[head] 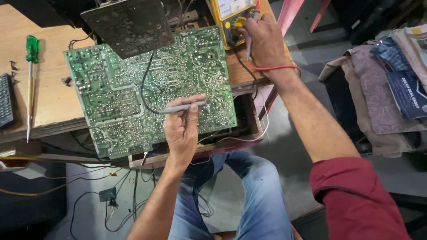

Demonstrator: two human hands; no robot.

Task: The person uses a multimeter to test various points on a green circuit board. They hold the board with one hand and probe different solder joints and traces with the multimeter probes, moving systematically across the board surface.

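The left hand (181, 129) is pinching a grey probe (182, 107) between thumb and fingers, holding it nearly flat over the lower right part of the green circuit board (115, 98), solder side up. The board is lying tilted across the edge of the wooden workbench (49, 89), with one corner hanging over the gap above the person's knees. The right hand (262, 38) is reaching up to the yellow meter (231, 20), fingers closing on its dial while gripping a red probe (253, 22) against the palm; its red lead (275, 68) is looping round the wrist.

The likely trouble, as I judge it: with eyes going to the dial, the grey probe's tip may be sliding across the crowded solder points and bridging two of them. The looped lead may be tugging the meter when the arm moves. The overhanging board may be tipping off the bench under pressure. A green-handled screwdriver (30, 80) is lying well apart at the left, near a few loose screws (13, 66)
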